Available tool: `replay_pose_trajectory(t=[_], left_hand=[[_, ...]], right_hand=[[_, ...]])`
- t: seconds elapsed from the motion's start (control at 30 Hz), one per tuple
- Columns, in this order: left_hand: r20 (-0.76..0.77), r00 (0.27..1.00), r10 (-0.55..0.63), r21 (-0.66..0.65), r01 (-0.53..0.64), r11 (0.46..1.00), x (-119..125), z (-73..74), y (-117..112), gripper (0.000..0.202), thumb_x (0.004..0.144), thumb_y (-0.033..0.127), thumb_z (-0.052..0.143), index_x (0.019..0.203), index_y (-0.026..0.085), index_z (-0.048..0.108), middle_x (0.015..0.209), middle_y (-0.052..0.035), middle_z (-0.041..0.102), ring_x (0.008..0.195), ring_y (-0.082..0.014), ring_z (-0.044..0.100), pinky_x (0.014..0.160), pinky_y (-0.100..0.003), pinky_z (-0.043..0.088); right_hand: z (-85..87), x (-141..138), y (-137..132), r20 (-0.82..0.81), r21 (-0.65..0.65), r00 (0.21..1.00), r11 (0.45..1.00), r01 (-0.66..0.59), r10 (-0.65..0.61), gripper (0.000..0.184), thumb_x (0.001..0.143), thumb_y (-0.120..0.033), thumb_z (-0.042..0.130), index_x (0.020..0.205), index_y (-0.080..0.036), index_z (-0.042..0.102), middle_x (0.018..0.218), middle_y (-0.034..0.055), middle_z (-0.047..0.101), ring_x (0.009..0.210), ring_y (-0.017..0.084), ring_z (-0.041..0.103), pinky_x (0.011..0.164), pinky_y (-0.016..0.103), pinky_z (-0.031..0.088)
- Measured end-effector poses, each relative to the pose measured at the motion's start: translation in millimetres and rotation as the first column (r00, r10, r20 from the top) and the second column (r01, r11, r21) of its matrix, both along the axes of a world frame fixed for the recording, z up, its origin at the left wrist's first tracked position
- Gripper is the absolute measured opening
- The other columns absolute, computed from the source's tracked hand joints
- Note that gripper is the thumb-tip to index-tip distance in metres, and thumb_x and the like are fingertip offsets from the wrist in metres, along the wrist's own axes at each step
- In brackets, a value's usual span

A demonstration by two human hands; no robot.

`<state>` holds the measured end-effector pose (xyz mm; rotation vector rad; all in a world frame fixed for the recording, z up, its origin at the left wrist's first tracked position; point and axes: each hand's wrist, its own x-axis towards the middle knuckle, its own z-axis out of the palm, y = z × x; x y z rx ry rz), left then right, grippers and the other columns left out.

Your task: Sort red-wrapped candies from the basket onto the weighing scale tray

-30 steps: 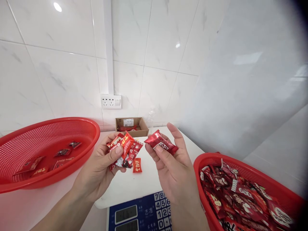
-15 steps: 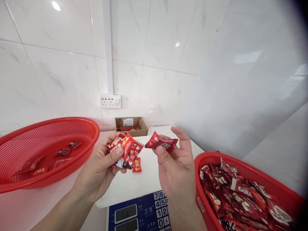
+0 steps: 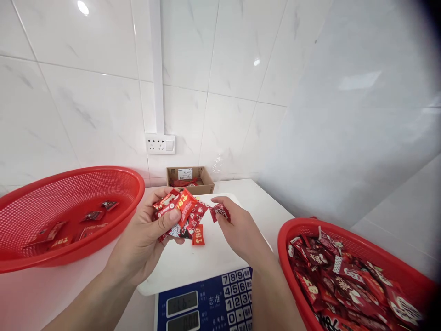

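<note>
Red candy packets (image 3: 181, 209) are clamped by thumb and fingers of the left hand (image 3: 139, 239), a single packet (image 3: 219, 213) is pinched by the right hand (image 3: 241, 234), both held low over the white scale platter (image 3: 213, 262), well placed for catching drops.

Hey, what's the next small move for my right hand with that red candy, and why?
Probably lower the red wrapped candy and release it onto the white scale platform. Your right hand pinches it just above the platform, and an orange-red candy already lies there. Your left hand is full, clutching a bunch of candies, so it likely can't take another.
</note>
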<state>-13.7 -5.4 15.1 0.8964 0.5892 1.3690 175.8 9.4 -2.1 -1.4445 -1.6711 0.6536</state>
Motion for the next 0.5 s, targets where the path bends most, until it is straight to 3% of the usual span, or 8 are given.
replay_pose_trajectory(t=[0.17, 0.3, 0.4, 0.5], left_hand=[[-0.022, 1.000, -0.004, -0.001, 0.004, 1.000, -1.6, -0.2, 1.7, 0.033, 0.064, 0.023, 0.086, 0.090, 0.024, 0.066, 0.080, 0.0044, 0.068, 0.054, -0.0091, 0.065, 0.042, -0.016, 0.056], [-0.023, 1.000, -0.008, 0.005, 0.008, 1.000, -1.4, -0.6, 2.5, 0.033, 0.065, 0.023, 0.086, 0.091, 0.025, 0.066, 0.079, 0.0048, 0.068, 0.055, -0.0084, 0.064, 0.044, -0.017, 0.057], [-0.029, 0.999, -0.017, 0.007, 0.018, 1.000, -0.8, -0.3, 2.2, 0.033, 0.066, 0.023, 0.085, 0.091, 0.025, 0.066, 0.080, 0.0049, 0.068, 0.055, -0.0083, 0.064, 0.044, -0.017, 0.057], [-0.036, 0.999, -0.018, 0.008, 0.018, 1.000, 0.0, 0.3, 1.3, 0.034, 0.065, 0.023, 0.085, 0.092, 0.024, 0.065, 0.081, 0.0044, 0.068, 0.056, -0.0091, 0.064, 0.045, -0.017, 0.057]], right_hand=[[-10.1, 1.3, 8.3, 0.028, -0.017, 0.999, 1.000, 0.016, -0.016, 0.035, 0.087, -0.021, 0.051, 0.120, -0.025, 0.062, 0.110, 0.0068, 0.068, 0.098, 0.023, 0.063, 0.087, 0.042, 0.047], [-13.4, 2.3, 12.7, 0.043, -0.003, 0.997, 0.997, 0.071, -0.071, 0.036, 0.087, -0.025, 0.054, 0.123, -0.023, 0.061, 0.118, 0.0114, 0.067, 0.110, 0.030, 0.061, 0.093, 0.050, 0.043], [-8.9, 2.4, 10.2, 0.025, 0.039, 0.996, 0.996, 0.085, -0.086, 0.037, 0.091, -0.031, 0.051, 0.126, -0.023, 0.058, 0.131, 0.0106, 0.061, 0.122, 0.028, 0.054, 0.101, 0.050, 0.040], [0.7, 2.6, 2.2, -0.072, 0.061, 0.996, 0.997, 0.054, -0.049, 0.035, 0.093, -0.040, 0.050, 0.124, -0.025, 0.058, 0.129, 0.0078, 0.061, 0.119, 0.024, 0.055, 0.100, 0.045, 0.043]])
